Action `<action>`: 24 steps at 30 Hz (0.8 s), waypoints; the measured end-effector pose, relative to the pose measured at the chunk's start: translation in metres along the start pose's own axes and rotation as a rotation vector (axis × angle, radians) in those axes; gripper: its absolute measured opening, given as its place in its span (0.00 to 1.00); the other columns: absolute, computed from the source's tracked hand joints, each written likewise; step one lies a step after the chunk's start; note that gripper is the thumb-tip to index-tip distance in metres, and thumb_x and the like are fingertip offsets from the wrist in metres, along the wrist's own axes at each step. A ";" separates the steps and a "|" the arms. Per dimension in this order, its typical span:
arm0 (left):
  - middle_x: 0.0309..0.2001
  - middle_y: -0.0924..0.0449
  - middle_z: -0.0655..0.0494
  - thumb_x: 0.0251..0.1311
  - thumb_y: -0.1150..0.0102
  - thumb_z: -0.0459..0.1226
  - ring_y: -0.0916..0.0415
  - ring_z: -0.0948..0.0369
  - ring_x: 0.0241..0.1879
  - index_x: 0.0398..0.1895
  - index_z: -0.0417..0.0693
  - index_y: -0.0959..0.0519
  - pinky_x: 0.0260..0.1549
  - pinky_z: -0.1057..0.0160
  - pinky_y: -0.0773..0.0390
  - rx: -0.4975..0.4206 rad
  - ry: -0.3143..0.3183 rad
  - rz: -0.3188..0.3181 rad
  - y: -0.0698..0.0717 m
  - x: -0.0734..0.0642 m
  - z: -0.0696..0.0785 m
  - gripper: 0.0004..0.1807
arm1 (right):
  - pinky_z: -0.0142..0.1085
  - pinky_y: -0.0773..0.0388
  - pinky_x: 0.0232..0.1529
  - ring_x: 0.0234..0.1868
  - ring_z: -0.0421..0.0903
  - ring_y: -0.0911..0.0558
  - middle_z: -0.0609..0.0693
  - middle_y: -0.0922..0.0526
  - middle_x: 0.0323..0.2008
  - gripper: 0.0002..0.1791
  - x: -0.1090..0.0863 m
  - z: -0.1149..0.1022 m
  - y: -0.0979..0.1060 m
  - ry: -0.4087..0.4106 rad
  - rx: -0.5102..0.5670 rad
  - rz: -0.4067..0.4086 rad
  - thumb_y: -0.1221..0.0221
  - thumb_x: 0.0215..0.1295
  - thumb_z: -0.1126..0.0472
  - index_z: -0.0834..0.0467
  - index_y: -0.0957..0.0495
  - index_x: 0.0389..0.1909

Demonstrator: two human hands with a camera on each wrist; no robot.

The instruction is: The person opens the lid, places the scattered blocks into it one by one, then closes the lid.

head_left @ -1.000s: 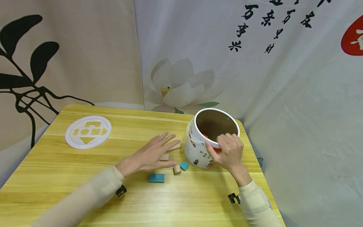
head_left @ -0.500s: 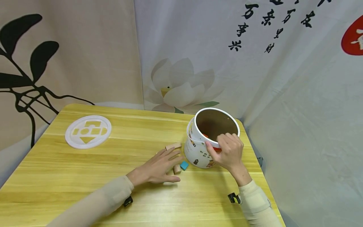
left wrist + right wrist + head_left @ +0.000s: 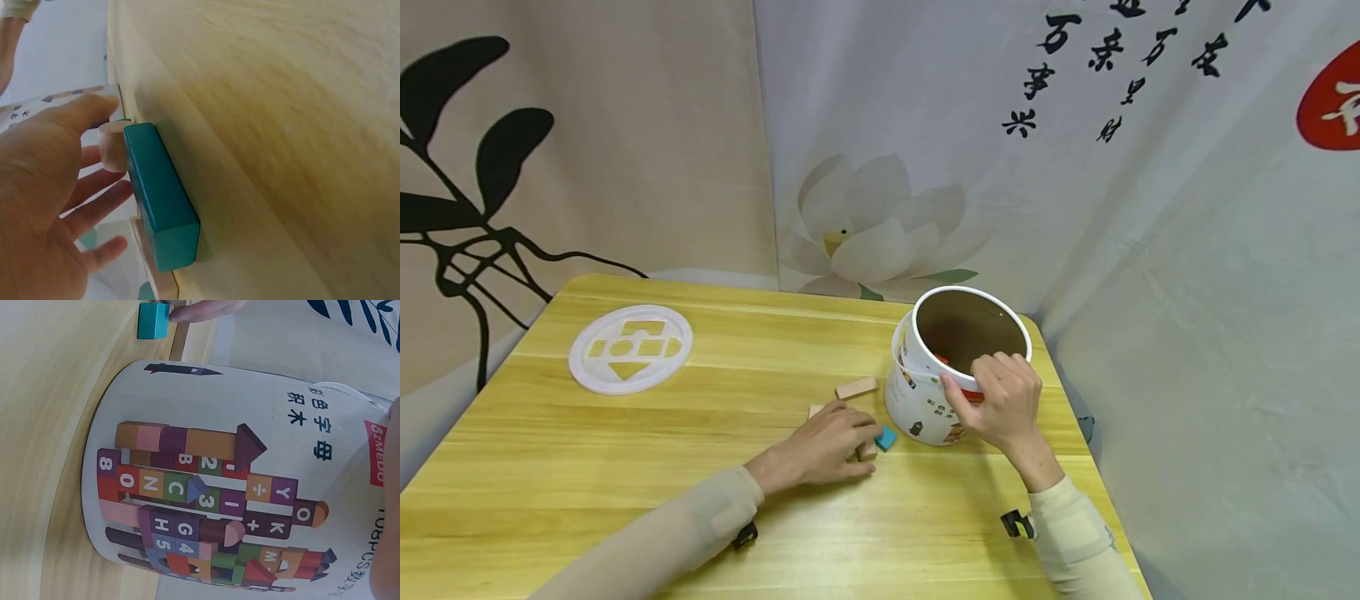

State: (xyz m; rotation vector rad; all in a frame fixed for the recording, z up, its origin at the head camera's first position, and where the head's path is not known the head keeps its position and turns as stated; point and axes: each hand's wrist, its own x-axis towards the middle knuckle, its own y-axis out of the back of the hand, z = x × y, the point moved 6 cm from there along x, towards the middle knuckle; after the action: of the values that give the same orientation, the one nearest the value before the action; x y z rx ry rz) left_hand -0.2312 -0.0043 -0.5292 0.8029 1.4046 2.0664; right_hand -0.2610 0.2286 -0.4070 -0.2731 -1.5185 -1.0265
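In the head view my right hand (image 3: 1002,396) grips the near rim of a white printed bucket (image 3: 934,412), fingers over the rim and thumb outside. The bucket stands tilted in the head view, a red piece (image 3: 942,360) showing inside. My left hand (image 3: 820,446) reaches low over loose wooden blocks, its thumb apart from its bent fingers. Between them stands a plain wood cylinder (image 3: 113,147), with a long teal block (image 3: 164,197) beside it, hidden under the hand in the head view. Fingertips lie right at a small teal block (image 3: 886,439).
A plain wood block (image 3: 856,388) lies left of the bucket, with another wood block (image 3: 815,411) partly behind the left hand. A white disc with shaped cutouts (image 3: 583,367) rests at the table's far left. Printed curtains (image 3: 887,125) stand behind the wooden table (image 3: 625,483).
My left hand has moved right and toward me, over the long teal block, and its fingers have bent in from spread. The right hand and bucket hold still.
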 end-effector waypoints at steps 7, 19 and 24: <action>0.53 0.06 0.56 0.68 0.20 0.44 0.10 0.58 0.55 0.53 0.51 0.10 0.72 0.38 0.19 0.032 -0.025 0.021 -0.002 0.003 0.002 0.15 | 0.38 0.49 0.23 0.17 0.44 0.44 0.45 0.42 0.14 0.33 -0.001 0.001 -0.001 -0.002 0.000 -0.005 0.40 0.76 0.41 0.54 0.41 0.16; 0.41 0.09 0.62 0.65 0.20 0.40 0.16 0.66 0.41 0.42 0.54 0.11 0.64 0.47 0.15 0.014 -0.036 0.025 -0.002 0.003 0.001 0.07 | 0.38 0.49 0.23 0.17 0.44 0.44 0.45 0.42 0.14 0.34 -0.001 0.001 -0.001 -0.003 0.007 -0.004 0.39 0.75 0.41 0.54 0.41 0.16; 0.35 0.13 0.63 0.62 0.21 0.38 0.26 0.72 0.33 0.46 0.50 0.09 0.55 0.52 0.13 -0.009 -0.060 0.061 0.003 0.001 0.000 0.10 | 0.38 0.49 0.23 0.17 0.44 0.44 0.45 0.42 0.14 0.34 -0.001 0.001 0.000 -0.002 0.003 -0.001 0.40 0.76 0.40 0.54 0.42 0.16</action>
State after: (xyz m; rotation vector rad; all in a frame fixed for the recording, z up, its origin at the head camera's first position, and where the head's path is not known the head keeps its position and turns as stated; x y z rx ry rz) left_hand -0.2321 -0.0053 -0.5261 0.9075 1.3527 2.0749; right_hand -0.2619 0.2294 -0.4076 -0.2710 -1.5217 -1.0245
